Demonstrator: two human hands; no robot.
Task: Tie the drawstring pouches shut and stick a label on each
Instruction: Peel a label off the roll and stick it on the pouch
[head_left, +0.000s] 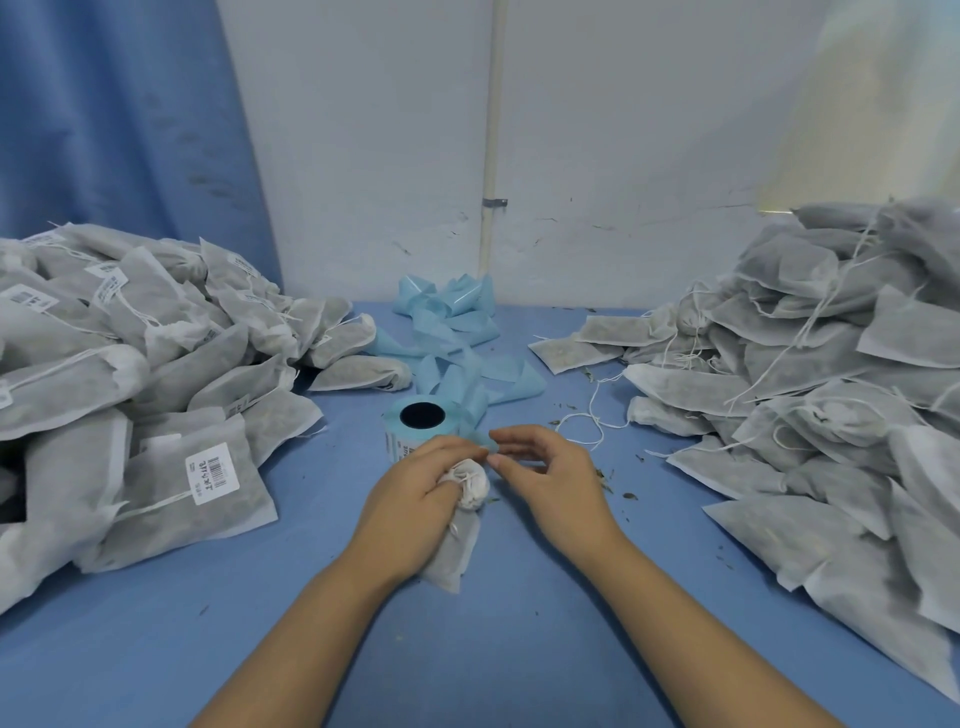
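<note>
Left grip (415, 493) is clenching the cinched pouch (452, 556) just nearside of the roll (449, 423); right grip (545, 478), loosely curled, is working at its neck, hold unclear; tying seemingly finishing, label-peeling likely next

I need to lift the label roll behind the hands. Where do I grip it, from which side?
Probably from above-left. The label roll stands on end, core hole up, so pinch across its round wall. The blue backing strip trails off its right and rear, and the left hand holding the pouch crowds its front.
</note>
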